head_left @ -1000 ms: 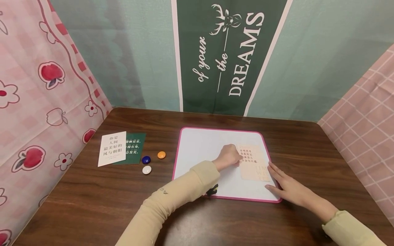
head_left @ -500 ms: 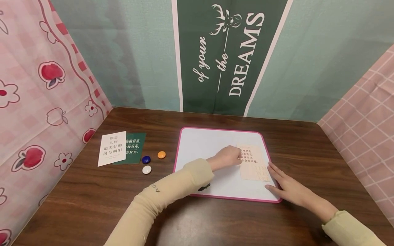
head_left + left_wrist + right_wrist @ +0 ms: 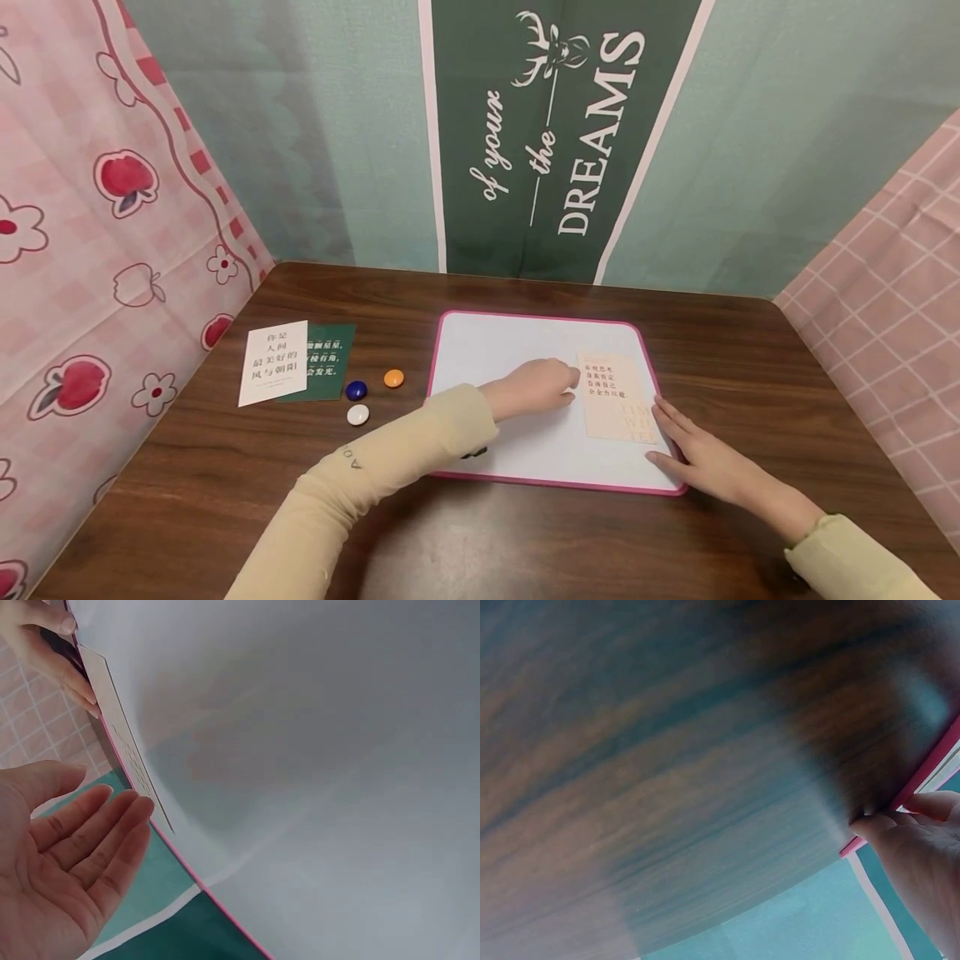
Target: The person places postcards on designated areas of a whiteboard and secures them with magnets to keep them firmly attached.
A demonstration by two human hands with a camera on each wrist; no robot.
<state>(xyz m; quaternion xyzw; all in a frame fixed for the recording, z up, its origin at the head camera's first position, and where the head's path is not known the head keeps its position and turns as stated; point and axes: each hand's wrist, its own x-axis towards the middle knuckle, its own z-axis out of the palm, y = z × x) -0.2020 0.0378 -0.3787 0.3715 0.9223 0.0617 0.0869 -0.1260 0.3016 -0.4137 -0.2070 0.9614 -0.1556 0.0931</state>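
Note:
A pale peach card (image 3: pixel 617 421) with printed writing lies on the right part of a pink-edged whiteboard (image 3: pixel 491 346). My left hand (image 3: pixel 528 389) is over the board, just left of the card. In the left wrist view, this left hand (image 3: pixel 79 859) holds nothing, its fingers loosely bent and the thumb apart from them. My right hand (image 3: pixel 697 450) rests along the board's right edge, fingers fairly straight beside the card's lower right. In the right wrist view, the right hand (image 3: pixel 926 847) touches the board's pink edge (image 3: pixel 930 769).
On the left of the wooden table (image 3: pixel 195 492), a white card (image 3: pixel 273 362) overlaps a green card (image 3: pixel 330 367). Near them sit a blue round magnet (image 3: pixel 356 390), an orange one (image 3: pixel 393 378) and a white one (image 3: pixel 357 414). Patterned cloths hang around the table.
My left hand has drawn back leftward from the peach card onto bare whiteboard, uncovering the card's left edge and writing. The card and my right hand look unmoved.

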